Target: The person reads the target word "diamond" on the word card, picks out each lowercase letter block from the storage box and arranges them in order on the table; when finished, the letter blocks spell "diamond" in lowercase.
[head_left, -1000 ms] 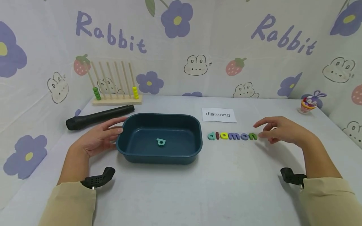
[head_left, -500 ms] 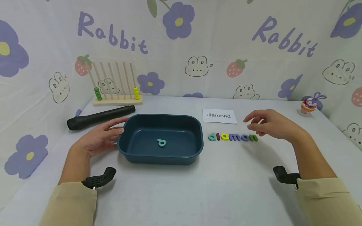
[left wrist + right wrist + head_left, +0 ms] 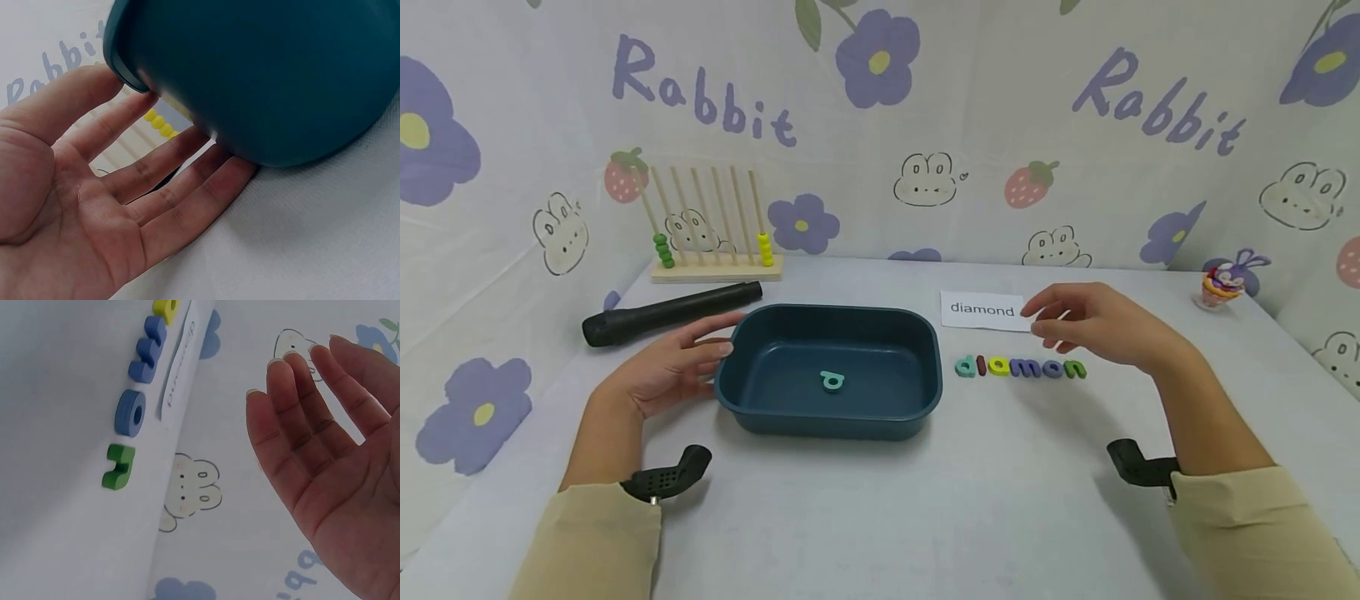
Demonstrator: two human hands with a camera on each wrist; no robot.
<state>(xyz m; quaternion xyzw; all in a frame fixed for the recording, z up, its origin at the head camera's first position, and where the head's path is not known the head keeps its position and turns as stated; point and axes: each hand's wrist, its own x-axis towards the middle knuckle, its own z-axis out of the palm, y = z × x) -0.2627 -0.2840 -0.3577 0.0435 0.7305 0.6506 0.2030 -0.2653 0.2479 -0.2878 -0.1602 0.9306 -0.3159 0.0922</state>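
A dark teal rectangular tub [image 3: 827,425] has a small mint letter [image 3: 832,381] lying on its floor. My left hand [image 3: 670,367] rests its spread fingertips against the tub's left outer wall, with the thumb at the rim [image 3: 131,81]. To the right, a row of coloured toy letters reads "diamon", from a mint d [image 3: 965,367] to a green n [image 3: 1076,369]. Above the row's right end hovers my right hand [image 3: 1093,325], holding nothing, its fingers loosely bent in the right wrist view. Its fingertips overlap the edge of a white card [image 3: 981,311] printed "diamond".
Behind the tub lies a black microphone-like stick [image 3: 673,312]. A wooden bead abacus [image 3: 715,268] stands at the back left, with green and yellow beads. A small rabbit figure in a cup [image 3: 1221,283] is at the far right. Patterned cloth [image 3: 850,167] hangs behind the table.
My right hand has moved left and away from me, from beside the green n to near the card. My left hand stays at the tub, and the letters keep their places.
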